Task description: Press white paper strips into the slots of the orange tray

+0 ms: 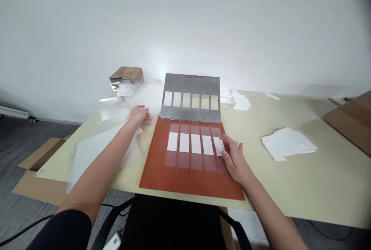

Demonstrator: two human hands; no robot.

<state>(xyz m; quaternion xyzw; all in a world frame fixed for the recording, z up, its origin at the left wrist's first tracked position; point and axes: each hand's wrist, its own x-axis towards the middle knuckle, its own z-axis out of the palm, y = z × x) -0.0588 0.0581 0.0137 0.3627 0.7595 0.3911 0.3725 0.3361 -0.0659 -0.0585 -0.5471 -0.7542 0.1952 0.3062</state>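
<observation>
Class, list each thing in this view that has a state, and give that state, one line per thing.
Left hand: at the translucent sheet, grip unclear.
Right hand: fingers spread, on a white slip.
Hinged metal stencil: swung open.
Orange board: uncovered, five slips on it.
White paper pile: loose, uneven.

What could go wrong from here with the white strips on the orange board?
The right hand rests on the rightmost white strip on the orange board, so it might nudge that strip out of line. The grey metal plate stands open on hinges at the board's far edge; if it dropped, it could shift the strips or catch fingers. The clear film by the left hand looks loose and could slide or crease.
</observation>
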